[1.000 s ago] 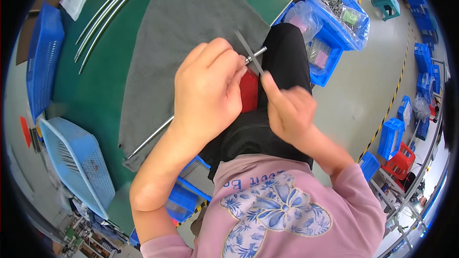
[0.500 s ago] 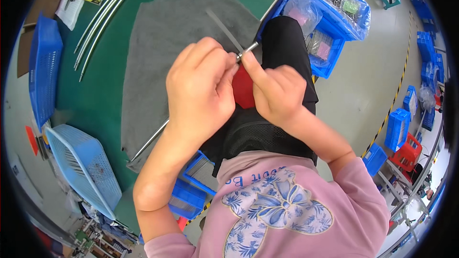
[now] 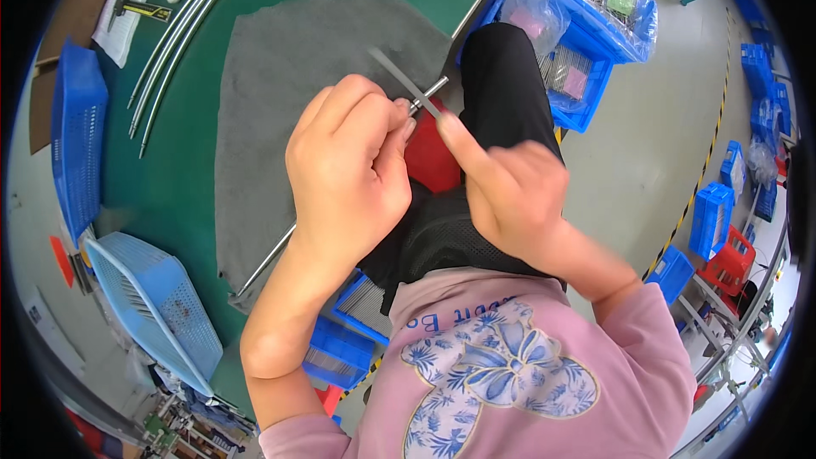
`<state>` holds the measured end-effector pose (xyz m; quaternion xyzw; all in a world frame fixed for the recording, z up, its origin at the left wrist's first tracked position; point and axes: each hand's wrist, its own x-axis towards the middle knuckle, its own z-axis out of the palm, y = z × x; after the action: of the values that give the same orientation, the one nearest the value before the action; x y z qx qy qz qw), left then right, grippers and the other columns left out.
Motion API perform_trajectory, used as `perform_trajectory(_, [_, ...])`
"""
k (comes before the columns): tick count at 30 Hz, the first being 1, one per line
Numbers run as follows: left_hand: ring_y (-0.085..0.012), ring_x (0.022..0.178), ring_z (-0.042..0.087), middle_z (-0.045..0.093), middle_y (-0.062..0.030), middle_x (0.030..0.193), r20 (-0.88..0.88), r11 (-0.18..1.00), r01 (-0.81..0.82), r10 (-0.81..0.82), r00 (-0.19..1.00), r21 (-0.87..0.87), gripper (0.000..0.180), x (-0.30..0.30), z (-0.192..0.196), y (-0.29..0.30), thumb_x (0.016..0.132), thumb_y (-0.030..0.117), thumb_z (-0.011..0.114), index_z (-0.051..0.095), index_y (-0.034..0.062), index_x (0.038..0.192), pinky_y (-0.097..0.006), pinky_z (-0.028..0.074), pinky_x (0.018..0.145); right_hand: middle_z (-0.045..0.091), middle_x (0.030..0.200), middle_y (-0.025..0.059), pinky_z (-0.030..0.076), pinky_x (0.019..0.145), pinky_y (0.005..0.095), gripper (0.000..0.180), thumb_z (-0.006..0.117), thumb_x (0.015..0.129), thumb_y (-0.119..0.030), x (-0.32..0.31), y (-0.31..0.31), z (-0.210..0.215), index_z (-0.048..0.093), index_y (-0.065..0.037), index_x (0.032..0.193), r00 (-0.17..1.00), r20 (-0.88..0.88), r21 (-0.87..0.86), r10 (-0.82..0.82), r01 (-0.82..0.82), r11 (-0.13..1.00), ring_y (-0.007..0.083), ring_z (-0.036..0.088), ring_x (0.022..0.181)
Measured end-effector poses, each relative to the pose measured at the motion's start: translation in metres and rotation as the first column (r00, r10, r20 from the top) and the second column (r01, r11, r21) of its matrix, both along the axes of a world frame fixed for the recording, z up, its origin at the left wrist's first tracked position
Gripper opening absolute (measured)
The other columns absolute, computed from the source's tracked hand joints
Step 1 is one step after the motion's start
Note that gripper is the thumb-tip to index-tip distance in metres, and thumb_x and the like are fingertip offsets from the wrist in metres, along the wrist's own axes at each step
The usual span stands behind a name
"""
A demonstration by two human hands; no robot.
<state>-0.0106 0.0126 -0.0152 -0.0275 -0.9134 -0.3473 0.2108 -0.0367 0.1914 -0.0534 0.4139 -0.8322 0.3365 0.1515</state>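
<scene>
Left hand (image 3: 348, 174): grip closed around the thin metal rod (image 3: 280, 242), held over the grey felt mat (image 3: 280, 93) at the bench (image 3: 170, 170) edge.
Right hand (image 3: 510, 191): pinches a flat metal strip (image 3: 404, 81) at the rod's tip.
Change: strip has swung from lying along the rod to angling up-left, so the rod-tip work continues.

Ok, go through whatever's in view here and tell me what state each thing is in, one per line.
left hand: closed around the metal rod
right hand: fingers pinching a thin flat strip at the rod's end
grey mat: spread flat on the green table
light blue basket: tipped on its side
</scene>
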Motion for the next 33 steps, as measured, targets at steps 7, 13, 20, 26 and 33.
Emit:
perform_trajectory(7, [-0.0281,0.064,0.054,0.054,-0.009,0.072,0.006,1.0,-0.001,0.002,1.0,-0.006,0.016,-0.003,-0.002,-0.002,0.064,-0.007,0.069,0.057,0.001,0.072,-0.036,0.044,0.057,0.038,0.054,0.0006,0.033,0.047,0.0304,0.061,0.062,0.063,0.005,0.004,0.023,0.014,0.064,-0.003,0.124,0.999,0.028,0.175,0.022,-0.027,0.984,0.0161,0.04,0.044])
perform_trajectory(13, [-0.0276,0.064,0.054,0.054,-0.0088,0.072,-0.001,1.0,0.009,-0.009,1.0,0.003,0.016,0.0,-0.003,-0.005,0.064,-0.007,0.069,0.059,0.0007,0.073,-0.036,0.044,0.056,0.031,0.052,-0.0029,0.032,0.045,0.0282,0.059,0.062,0.061,-0.008,0.011,0.013,0.004,0.069,-0.011,0.119,0.997,-0.055,0.159,-0.045,0.053,0.986,0.0123,0.037,0.041])
perform_trajectory(20, [-0.0274,0.064,0.054,0.054,-0.0083,0.072,-0.005,1.0,0.013,-0.012,1.0,0.017,0.017,-0.001,-0.003,-0.004,0.063,-0.007,0.07,0.058,0.0016,0.072,-0.036,0.044,0.056,0.035,0.055,-0.0013,0.034,0.046,0.0278,0.058,0.064,0.06,-0.003,-0.009,-0.016,-0.022,0.069,-0.009,0.118,0.992,-0.12,-0.066,-0.042,0.034,0.997,0.013,0.039,0.044])
perform_trajectory(26, [-0.0275,0.063,0.054,0.054,-0.0085,0.072,0.015,1.0,0.023,-0.023,1.0,-0.018,0.017,0.0,0.002,-0.003,0.065,-0.007,0.069,0.058,0.0013,0.073,-0.036,0.044,0.056,0.032,0.05,-0.0023,0.033,0.043,0.0272,0.056,0.066,0.058,0.003,-0.009,-0.027,-0.045,0.072,-0.008,0.112,0.983,-0.161,-0.297,-0.092,0.041,0.954,0.0134,0.037,0.041])
perform_trajectory(33, [-0.028,0.063,0.053,0.053,-0.0091,0.071,0.019,0.999,0.022,-0.022,1.0,-0.024,0.018,0.001,0.001,-0.002,0.065,-0.007,0.07,0.056,0.0015,0.072,-0.036,0.043,0.056,0.04,0.054,-0.001,0.036,0.045,0.0271,0.045,0.069,0.064,0.005,-0.013,-0.026,-0.069,0.069,-0.001,0.108,0.981,-0.195,-0.29,-0.02,-0.038,0.956,0.0144,0.042,0.043])
